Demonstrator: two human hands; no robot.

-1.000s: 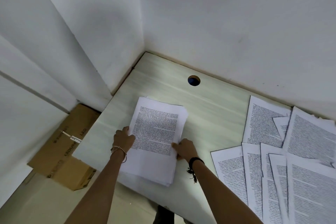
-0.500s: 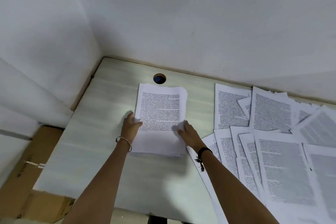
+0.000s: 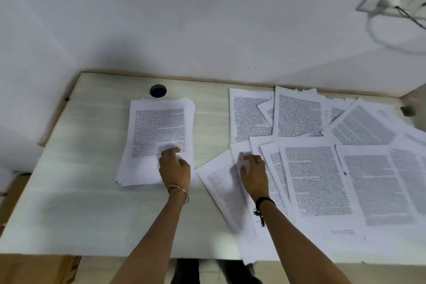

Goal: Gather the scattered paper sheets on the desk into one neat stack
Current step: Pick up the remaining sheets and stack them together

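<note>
Right hand (image 3: 253, 172) shifted off stack (image 3: 159, 143) onto loose sheets (image 3: 318, 177), left hand (image 3: 175, 168) resting on stack, fingers blurred, grip unclear

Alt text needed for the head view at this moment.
A person's left hand rests on a stack of printed sheets on a pale desk, while the right hand reaches onto loose overlapping sheets spread to the right.

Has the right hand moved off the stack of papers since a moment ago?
Yes. The right hand left the stack and moved right, away from the desk's hole, onto the scattered sheets.
</note>
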